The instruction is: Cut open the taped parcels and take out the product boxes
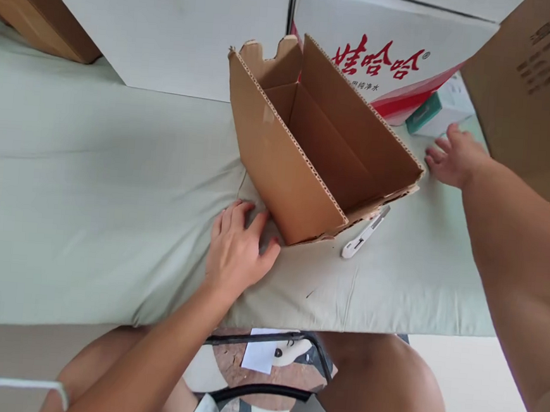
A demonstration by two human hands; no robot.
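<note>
An open-topped brown cardboard box with cut, ragged edges stands at an angle on the pale green cloth. My left hand rests on the cloth with its fingers apart, close against the box's lower left side; whether the fingertips touch it I cannot tell. To the right of the box, my right hand reaches out with loosely spread fingers and holds nothing visible. Just beyond that hand lies a small white and teal box. A white utility knife lies by the brown box's near corner, its blade end pointing away from me.
A white carton with red lettering and a plain white box stand along the back. Large brown cardboard rises at the right. Another brown box is at the far left. The cloth's front edge runs above my knees.
</note>
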